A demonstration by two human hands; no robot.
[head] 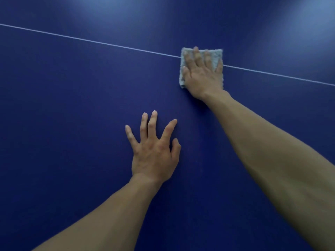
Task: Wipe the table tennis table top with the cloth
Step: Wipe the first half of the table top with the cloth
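While the right hand [203, 73] presses flat with straight fingers on the folded grey cloth [216, 56], the cloth lies under it on the white line [90, 41] of the blue table [63, 105]. Nearer, the left hand [154, 151] rests spread on bare table, holding nothing.

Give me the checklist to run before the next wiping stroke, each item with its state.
1. Right hand pressing on the folded pale grey terry cloth: ok, fingers lie straight and spread over it.
2. Cloth flat on the dark blue table top: ok, it lies across the thin white line.
3. Left hand out of the cloth's way: ok, it rests on the table top nearer the person, apart from the cloth.
4. Cloth clean or damp enough: cannot tell.
5. Dirt left on the surface: cannot tell, only glare patches show.
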